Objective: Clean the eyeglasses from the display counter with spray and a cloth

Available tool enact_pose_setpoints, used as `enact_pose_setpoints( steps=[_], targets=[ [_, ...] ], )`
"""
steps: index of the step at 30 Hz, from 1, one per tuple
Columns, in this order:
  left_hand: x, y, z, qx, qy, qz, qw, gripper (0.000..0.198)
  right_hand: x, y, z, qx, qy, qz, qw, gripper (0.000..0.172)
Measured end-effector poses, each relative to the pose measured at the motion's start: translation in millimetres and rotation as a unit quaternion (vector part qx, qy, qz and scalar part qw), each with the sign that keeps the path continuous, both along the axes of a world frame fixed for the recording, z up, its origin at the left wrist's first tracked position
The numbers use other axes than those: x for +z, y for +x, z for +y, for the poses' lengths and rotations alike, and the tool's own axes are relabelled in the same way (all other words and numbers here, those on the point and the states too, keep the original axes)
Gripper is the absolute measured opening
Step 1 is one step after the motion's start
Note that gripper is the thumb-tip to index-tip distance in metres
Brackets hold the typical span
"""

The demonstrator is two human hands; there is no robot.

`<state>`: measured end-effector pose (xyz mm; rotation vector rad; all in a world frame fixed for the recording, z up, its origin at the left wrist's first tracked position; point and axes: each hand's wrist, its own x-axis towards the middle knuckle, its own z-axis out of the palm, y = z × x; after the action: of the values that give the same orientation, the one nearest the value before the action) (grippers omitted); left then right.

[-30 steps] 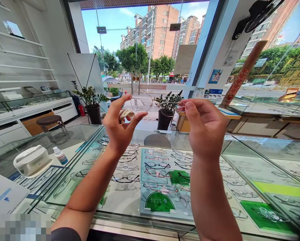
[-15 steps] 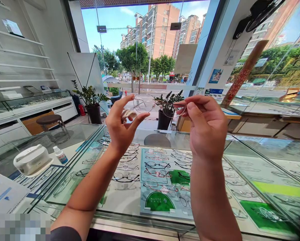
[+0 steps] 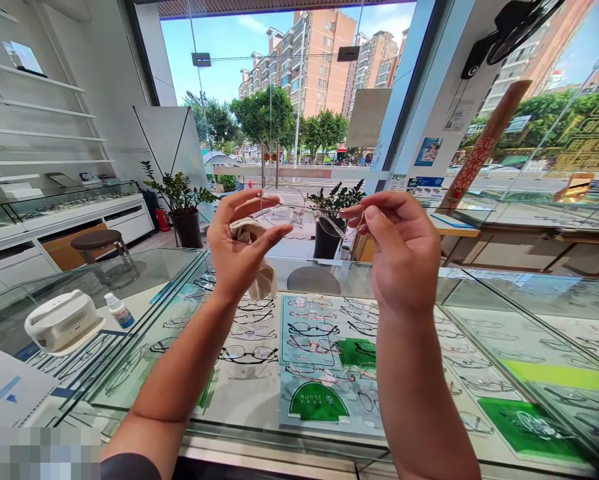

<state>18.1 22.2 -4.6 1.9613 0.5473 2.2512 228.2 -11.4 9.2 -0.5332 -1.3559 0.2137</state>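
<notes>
I hold a thin-rimmed pair of glasses [image 3: 299, 208] up at chest height in front of the shop window. My left hand [image 3: 239, 243] pinches the left lens rim between thumb and fingers, and it also grips a pale cleaning cloth [image 3: 257, 263] that hangs below the palm. My right hand [image 3: 399, 250] pinches the right end of the frame with thumb and forefinger. The lenses are clear, so the potted plant behind shows through them.
Below my arms runs a glass display counter [image 3: 329, 280] with several rows of spectacles inside. On its left end stand a white box-shaped device [image 3: 62, 320] and a small spray bottle [image 3: 119, 310]. Two potted plants [image 3: 184, 207] and a round stool [image 3: 97, 241] stand beyond.
The glasses have tilted flatter and dropped slightly. The cloth, bunched in my left palm before, now hangs out below the hand. Both hands have shifted a little left.
</notes>
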Motion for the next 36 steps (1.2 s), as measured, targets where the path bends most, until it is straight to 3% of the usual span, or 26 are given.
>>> enact_pose_setpoints(
  steps=[6,15,25,36],
  targets=[
    [-3.6,1,8,-0.057,-0.025,-0.028,0.998,0.062,-2.0,-2,2,0.013,-0.009,0.009,1.0,0.015],
    [-6.3,-1,12,-0.054,-0.03,-0.029,0.998,0.055,-3.5,-1,3,0.011,0.009,-0.007,1.0,0.009],
    [-6.9,-8,39,-0.106,-0.064,0.005,0.992,0.064,-5.5,-3,4,-0.024,0.019,-0.035,0.999,0.015],
    [-8.8,-6,43,-0.117,-0.083,-0.015,0.99,0.069,-6.9,-3,8,-0.023,0.017,-0.031,0.999,0.012]
  ],
)
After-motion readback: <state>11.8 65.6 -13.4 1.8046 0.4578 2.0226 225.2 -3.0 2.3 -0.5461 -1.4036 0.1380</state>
